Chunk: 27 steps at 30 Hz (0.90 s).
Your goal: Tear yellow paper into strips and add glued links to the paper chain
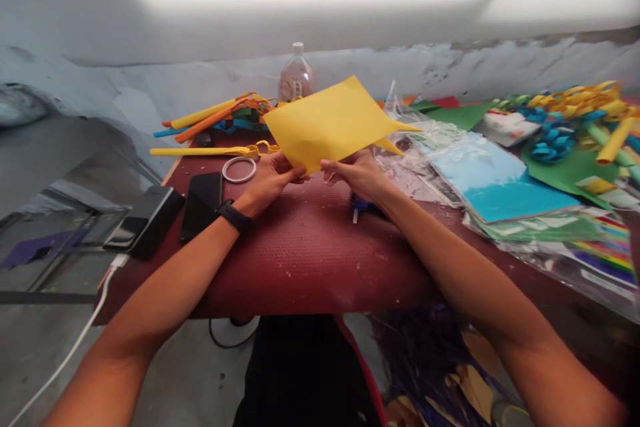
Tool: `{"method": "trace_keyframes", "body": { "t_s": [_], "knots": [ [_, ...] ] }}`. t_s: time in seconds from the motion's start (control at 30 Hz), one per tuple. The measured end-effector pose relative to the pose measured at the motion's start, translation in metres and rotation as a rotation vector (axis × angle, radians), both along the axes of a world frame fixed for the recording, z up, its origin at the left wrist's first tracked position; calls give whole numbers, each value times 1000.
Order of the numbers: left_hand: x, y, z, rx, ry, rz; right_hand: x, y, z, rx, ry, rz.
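Observation:
A sheet of yellow paper (330, 121) is held up above the red table (310, 247), tilted, with pointed strips sticking out at its right end. My left hand (274, 179) pinches its lower left edge between thumb and fingers. Along the lower edge, close by, my right hand (353, 173) is closed on the same sheet. A white ring (239, 169), which looks like a roll of tape, lies just left of my left hand. Under my right wrist sits a small blue object (363, 207), partly hidden.
Rolled paper sticks (213, 117) lie at the back left, near a clear bottle (297, 77). A phone (201, 203) and a black device (146, 219) with a white cable are at left. Blue paper packs (505, 177) and curled paper strips (575, 113) cover the right side.

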<state>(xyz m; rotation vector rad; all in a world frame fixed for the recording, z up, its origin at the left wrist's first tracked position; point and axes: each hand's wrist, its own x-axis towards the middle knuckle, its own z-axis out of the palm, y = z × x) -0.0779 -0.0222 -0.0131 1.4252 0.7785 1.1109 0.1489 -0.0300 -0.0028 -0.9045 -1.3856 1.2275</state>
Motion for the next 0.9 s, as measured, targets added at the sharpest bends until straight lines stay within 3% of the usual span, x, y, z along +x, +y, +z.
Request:
{"method": "trace_keyframes", "body": {
  "t_s": [0.13,0.3,0.57,0.9],
  "knots": [
    [2,-4,3,44,38,-49,-3,-3,-7,41,-231,84],
    [2,-3,5,13,37,-124,2,-4,-6,-7,-351,81],
    [-20,9,9,-23,91,-49,37,22,11,12,-93,-146],
    [-29,17,3,-100,104,-26,88,52,15,139,-57,-342]
  ]
}}
